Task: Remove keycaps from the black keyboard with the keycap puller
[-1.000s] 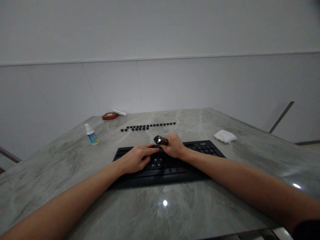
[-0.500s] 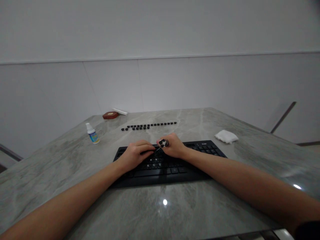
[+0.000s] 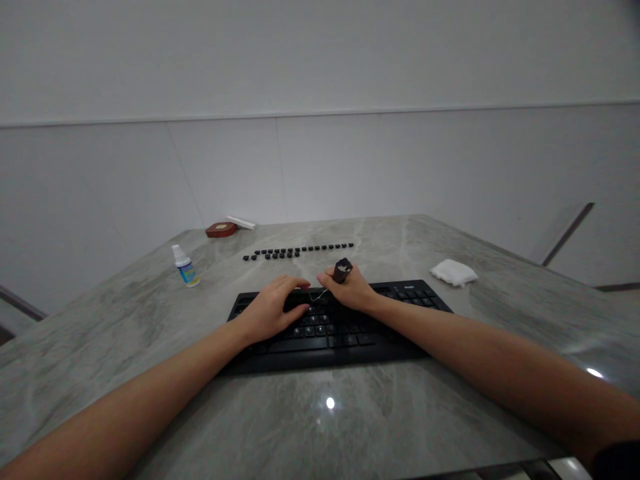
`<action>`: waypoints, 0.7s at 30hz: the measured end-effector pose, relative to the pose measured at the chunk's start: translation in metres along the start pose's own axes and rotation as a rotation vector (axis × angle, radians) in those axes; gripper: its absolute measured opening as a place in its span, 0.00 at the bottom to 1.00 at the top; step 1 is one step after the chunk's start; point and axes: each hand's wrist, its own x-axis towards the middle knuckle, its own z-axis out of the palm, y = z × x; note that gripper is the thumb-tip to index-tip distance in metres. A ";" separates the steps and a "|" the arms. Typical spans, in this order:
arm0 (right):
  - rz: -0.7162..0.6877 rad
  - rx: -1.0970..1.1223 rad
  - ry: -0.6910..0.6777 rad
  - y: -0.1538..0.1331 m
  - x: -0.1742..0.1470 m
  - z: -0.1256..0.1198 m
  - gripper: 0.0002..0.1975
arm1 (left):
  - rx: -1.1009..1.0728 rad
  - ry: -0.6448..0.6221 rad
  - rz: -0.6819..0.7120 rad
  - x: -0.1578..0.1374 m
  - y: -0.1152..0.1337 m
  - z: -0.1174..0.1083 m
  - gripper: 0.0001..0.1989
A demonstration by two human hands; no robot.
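A black keyboard (image 3: pixel 320 344) lies on the table in front of me, with some keycaps off in its upper middle. My right hand (image 3: pixel 350 288) is closed around the dark handle of a wire keycap puller (image 3: pixel 343 268). Its thin bent wire reaches down to the left, over the keyboard's upper rows. My left hand (image 3: pixel 273 308) rests on the keyboard's left half, thumb and fingers apart on either side of the wire tip. Nothing shows between those fingers. Several loose keycaps (image 3: pixel 303 249) lie in two rows beyond the keyboard.
A white spray bottle (image 3: pixel 186 268) stands at the left. Farther back lie a red-brown box (image 3: pixel 221 230) and a white strip-like object (image 3: pixel 241 223). At the right is a folded white cloth (image 3: pixel 454 273). The grey marble table (image 3: pixel 310 427) meets a pale wall.
My right hand has tilted the puller's handle up and to the right. The thumb and fingers of my left hand have spread apart, and the wire shows more clearly.
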 end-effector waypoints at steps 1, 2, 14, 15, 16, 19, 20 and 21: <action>0.020 0.053 0.042 0.002 0.001 0.000 0.22 | -0.012 -0.013 0.005 0.000 0.000 0.000 0.18; 0.046 0.108 0.094 0.004 0.002 -0.001 0.22 | -0.027 -0.027 0.019 0.001 0.001 0.000 0.21; 0.232 0.258 0.197 0.009 0.009 -0.001 0.14 | -0.135 -0.049 0.172 0.006 -0.004 0.003 0.08; 0.221 0.238 0.215 0.010 0.010 -0.001 0.11 | -0.137 -0.046 0.153 0.006 -0.003 0.003 0.07; 0.196 0.211 0.236 0.011 0.010 -0.001 0.08 | -0.133 -0.046 0.126 0.006 -0.003 0.003 0.07; 0.031 0.093 0.276 0.009 0.008 -0.004 0.10 | -0.110 -0.054 0.032 0.004 -0.002 0.003 0.08; -0.053 0.054 0.270 0.007 0.006 -0.005 0.10 | -0.112 -0.051 0.007 0.004 -0.002 0.003 0.09; -0.148 0.017 0.246 0.004 0.004 -0.006 0.11 | -0.121 -0.048 -0.011 0.003 -0.002 0.003 0.11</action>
